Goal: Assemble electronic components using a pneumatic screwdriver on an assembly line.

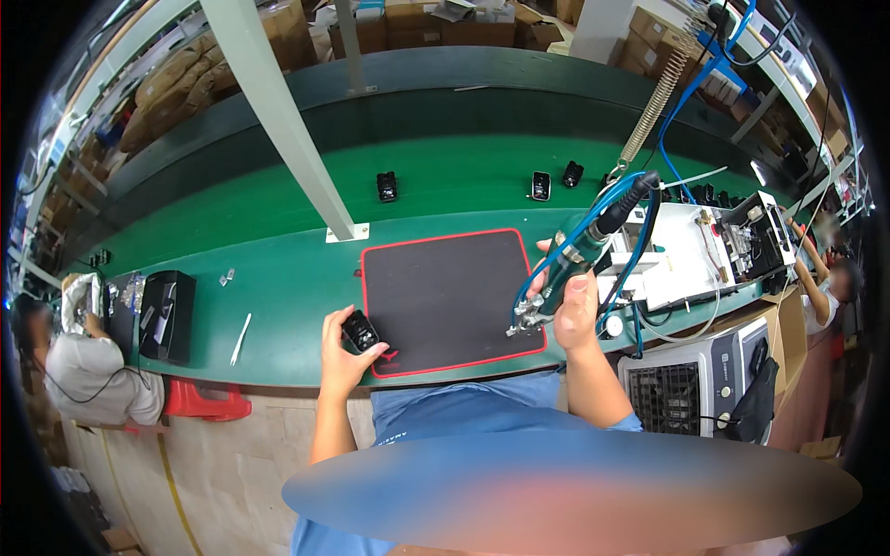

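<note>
Green bench; left grip holds a small glossy black device, right grip a blue-hosed tool.

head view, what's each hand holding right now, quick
Left hand: closed around a small black device.
Right hand: closed around a green power tool.

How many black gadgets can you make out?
4 gadgets clearly: one in the left hand, one on the green belt beyond the mat, two close together farther right. More seem to sit toward both ends, too small or hidden to count.
</note>
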A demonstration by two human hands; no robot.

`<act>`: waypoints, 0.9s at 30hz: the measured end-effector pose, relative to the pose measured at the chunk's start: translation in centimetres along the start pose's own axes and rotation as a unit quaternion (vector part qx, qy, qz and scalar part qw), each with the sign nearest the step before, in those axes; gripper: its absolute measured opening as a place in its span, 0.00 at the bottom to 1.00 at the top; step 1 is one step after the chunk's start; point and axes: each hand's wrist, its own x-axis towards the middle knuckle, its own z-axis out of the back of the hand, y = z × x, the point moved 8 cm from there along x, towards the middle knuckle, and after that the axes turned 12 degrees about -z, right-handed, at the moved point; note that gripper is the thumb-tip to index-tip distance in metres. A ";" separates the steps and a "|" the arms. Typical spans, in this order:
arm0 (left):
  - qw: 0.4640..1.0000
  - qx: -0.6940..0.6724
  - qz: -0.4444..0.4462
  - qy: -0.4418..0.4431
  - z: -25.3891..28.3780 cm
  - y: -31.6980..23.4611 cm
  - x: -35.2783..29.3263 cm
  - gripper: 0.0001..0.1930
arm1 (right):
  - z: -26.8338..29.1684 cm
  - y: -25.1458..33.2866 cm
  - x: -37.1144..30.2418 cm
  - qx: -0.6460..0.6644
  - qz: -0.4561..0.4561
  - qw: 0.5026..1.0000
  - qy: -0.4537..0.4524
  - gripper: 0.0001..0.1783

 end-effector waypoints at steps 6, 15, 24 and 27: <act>0.999 -0.016 0.036 -0.022 0.8 -0.9 0.1 0.44 | 0.7 1.6 -0.2 0.032 0.005 0.999 -0.036 0.40; 0.996 -0.071 -0.015 0.052 -3.8 -3.9 3.0 0.45 | 1.4 2.5 -1.0 0.023 0.011 0.999 -0.048 0.43; 0.967 -0.086 -0.173 0.166 -14.6 -6.8 5.2 0.45 | -2.2 3.7 0.6 0.042 0.051 0.998 -0.023 0.43; 0.964 -0.038 -0.200 0.173 -15.2 -7.6 5.9 0.44 | -2.1 3.8 1.9 0.012 0.054 0.996 -0.069 0.53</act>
